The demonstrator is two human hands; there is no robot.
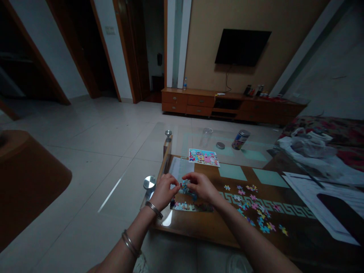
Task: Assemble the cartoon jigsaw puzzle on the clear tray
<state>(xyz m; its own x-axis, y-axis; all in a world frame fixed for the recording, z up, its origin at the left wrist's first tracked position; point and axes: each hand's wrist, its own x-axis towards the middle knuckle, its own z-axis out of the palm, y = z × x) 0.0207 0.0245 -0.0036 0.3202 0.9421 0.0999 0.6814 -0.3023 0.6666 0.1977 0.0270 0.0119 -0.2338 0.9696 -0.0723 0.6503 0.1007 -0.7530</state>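
My left hand (165,190) and my right hand (200,185) meet over the near left corner of a glass-topped coffee table (236,231). Both have their fingers curled and pinch a small cluster of joined jigsaw pieces (186,186) between them, held just above a partly built puzzle strip (190,206). Bangles sit on my left wrist. Several loose coloured puzzle pieces (257,210) lie scattered to the right of my right hand. A cartoon reference picture (204,157) lies flat further back on the table.
A tin can (240,139), its round lid (220,145) and a clear glass (206,136) stand at the table's far end. Papers (318,193) and a crumpled plastic bag (307,146) lie on the right. A TV cabinet (227,106) lines the far wall. Tiled floor spreads left.
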